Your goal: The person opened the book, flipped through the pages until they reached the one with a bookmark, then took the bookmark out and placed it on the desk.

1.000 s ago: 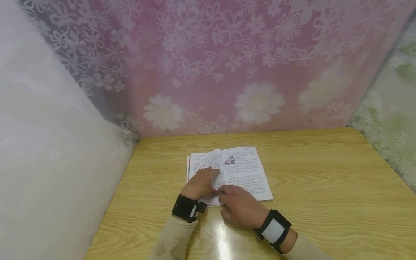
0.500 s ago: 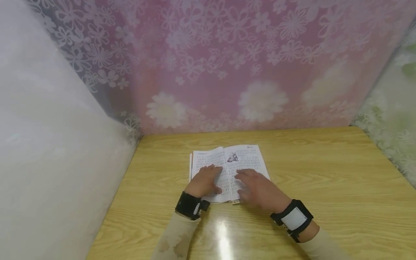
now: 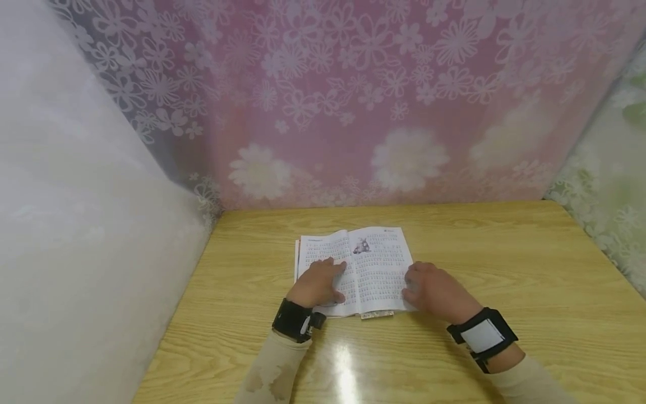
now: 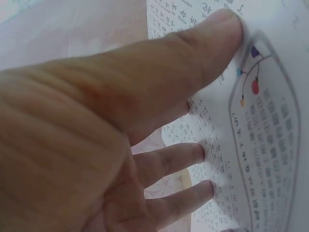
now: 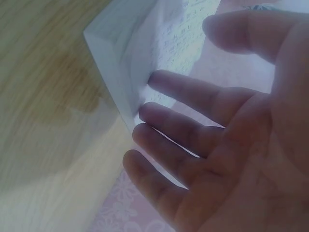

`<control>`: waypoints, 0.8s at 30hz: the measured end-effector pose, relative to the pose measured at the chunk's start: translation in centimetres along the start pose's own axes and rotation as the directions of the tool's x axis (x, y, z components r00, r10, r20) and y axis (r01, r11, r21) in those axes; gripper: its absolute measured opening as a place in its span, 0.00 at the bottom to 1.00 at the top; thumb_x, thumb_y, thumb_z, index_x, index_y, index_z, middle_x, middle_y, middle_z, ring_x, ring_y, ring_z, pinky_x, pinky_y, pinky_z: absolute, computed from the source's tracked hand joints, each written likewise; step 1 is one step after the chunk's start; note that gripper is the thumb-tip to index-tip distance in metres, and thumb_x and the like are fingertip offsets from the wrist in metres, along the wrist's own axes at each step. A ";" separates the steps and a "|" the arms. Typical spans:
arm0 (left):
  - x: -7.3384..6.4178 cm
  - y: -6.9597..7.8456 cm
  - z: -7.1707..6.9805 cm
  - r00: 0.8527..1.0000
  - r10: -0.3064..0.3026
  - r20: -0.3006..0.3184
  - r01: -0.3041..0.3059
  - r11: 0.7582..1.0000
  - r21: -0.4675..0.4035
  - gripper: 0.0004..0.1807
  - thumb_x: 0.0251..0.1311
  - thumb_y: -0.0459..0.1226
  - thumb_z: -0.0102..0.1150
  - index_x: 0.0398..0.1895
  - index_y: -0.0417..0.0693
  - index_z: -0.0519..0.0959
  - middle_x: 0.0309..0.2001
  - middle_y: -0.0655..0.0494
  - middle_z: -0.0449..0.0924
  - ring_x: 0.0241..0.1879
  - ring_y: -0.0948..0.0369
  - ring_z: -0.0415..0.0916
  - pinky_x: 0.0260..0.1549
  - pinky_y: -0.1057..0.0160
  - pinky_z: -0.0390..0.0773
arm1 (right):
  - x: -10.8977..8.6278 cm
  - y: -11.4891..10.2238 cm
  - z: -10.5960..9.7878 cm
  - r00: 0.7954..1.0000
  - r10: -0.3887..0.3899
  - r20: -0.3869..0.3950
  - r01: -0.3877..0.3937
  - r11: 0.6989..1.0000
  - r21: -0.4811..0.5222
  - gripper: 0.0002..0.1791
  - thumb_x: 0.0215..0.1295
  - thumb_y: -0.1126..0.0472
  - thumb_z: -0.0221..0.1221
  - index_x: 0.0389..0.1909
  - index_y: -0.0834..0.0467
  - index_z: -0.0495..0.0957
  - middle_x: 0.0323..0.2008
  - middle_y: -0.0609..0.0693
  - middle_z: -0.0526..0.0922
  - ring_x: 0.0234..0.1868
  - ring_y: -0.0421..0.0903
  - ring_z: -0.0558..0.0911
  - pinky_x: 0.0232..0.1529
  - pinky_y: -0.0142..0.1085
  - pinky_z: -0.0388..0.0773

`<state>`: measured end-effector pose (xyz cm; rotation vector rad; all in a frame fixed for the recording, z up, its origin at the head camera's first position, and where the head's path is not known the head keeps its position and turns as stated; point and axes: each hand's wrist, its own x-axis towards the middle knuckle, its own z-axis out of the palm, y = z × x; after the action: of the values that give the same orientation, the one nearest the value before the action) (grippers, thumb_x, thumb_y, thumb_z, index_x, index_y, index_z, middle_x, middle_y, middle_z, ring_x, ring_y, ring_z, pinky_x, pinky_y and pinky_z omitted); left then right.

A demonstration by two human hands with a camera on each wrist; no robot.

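Note:
An open book (image 3: 381,278) with printed text lies on the wooden table, a small animal drawing near the top of its right page. My left hand (image 3: 315,283) rests on the left page with fingers spread. In the left wrist view its thumb (image 4: 212,41) and fingertips touch the paper beside a framed text box (image 4: 263,140) with coloured ornaments. At the book's right edge is my right hand (image 3: 445,293). Its loosely extended fingers (image 5: 169,87) reach the outer page edge in the right wrist view, with the thumb held apart from them.
The yellow wood-grain table (image 3: 510,264) extends around the book. Behind it hangs a pink flowered curtain (image 3: 323,112), with a white cloth (image 3: 91,224) on the left and a green-white one (image 3: 615,185) on the right.
My right hand has moved from the book's lower middle across the right page to its right edge. The left hand stays on the left page. A patterned strip now shows below the right page.

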<state>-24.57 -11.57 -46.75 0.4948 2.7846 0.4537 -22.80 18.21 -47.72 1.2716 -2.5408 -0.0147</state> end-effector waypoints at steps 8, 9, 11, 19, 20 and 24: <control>0.1 0.2 -0.1 1.000 0.000 0.025 0.000 1.000 -0.012 0.44 0.67 0.64 0.58 0.79 0.52 0.66 0.78 0.40 0.60 0.78 0.42 0.56 0.74 0.44 0.61 | 0.2 -1.1 0.6 0.982 0.185 -0.039 -0.170 0.955 0.244 0.07 0.62 0.64 0.69 0.39 0.60 0.84 0.39 0.53 0.83 0.41 0.51 0.81 0.46 0.49 0.82; 0.2 0.2 -0.1 1.000 -0.001 0.022 0.001 1.000 -0.017 0.45 0.67 0.68 0.54 0.79 0.52 0.66 0.78 0.40 0.60 0.78 0.42 0.56 0.74 0.44 0.62 | 0.3 -1.4 0.5 0.970 0.242 -0.029 -0.223 0.930 0.293 0.09 0.64 0.62 0.68 0.42 0.60 0.84 0.42 0.54 0.84 0.43 0.52 0.82 0.48 0.50 0.82; 0.4 0.3 0.0 1.000 -0.007 0.016 0.008 1.000 -0.028 0.49 0.65 0.73 0.46 0.79 0.52 0.66 0.77 0.39 0.61 0.77 0.42 0.57 0.73 0.44 0.62 | 0.4 -1.8 0.5 0.957 0.291 -0.007 -0.274 0.906 0.323 0.13 0.65 0.60 0.67 0.47 0.62 0.84 0.47 0.59 0.84 0.48 0.57 0.83 0.52 0.53 0.82; 0.6 0.5 0.2 1.000 -0.014 -0.008 0.013 0.999 -0.042 0.50 0.66 0.75 0.40 0.77 0.50 0.68 0.76 0.41 0.65 0.76 0.43 0.59 0.73 0.43 0.63 | 1.1 -2.5 0.9 0.951 0.308 0.036 -0.302 0.890 0.342 0.19 0.65 0.61 0.67 0.56 0.63 0.83 0.60 0.67 0.81 0.61 0.65 0.80 0.61 0.59 0.77; 0.6 0.5 0.2 1.000 -0.008 -0.015 0.007 0.999 -0.039 0.50 0.66 0.75 0.40 0.77 0.49 0.69 0.75 0.41 0.66 0.75 0.42 0.61 0.72 0.43 0.65 | 1.2 -2.7 0.9 0.949 0.310 0.046 -0.307 0.886 0.348 0.20 0.65 0.61 0.67 0.57 0.63 0.83 0.61 0.67 0.80 0.61 0.65 0.80 0.62 0.59 0.77; 0.8 0.8 0.5 0.998 -0.015 -0.062 0.013 1.000 -0.025 0.52 0.63 0.78 0.39 0.72 0.47 0.74 0.67 0.40 0.75 0.67 0.40 0.70 0.62 0.41 0.75 | 1.4 -3.1 1.4 0.949 0.308 0.069 -0.312 0.877 0.366 0.25 0.65 0.60 0.66 0.63 0.63 0.80 0.64 0.68 0.77 0.64 0.66 0.78 0.64 0.60 0.75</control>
<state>-24.91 -10.41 -47.14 0.4633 2.8364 0.5080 -21.50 15.04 -49.12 0.9563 -2.8157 0.5592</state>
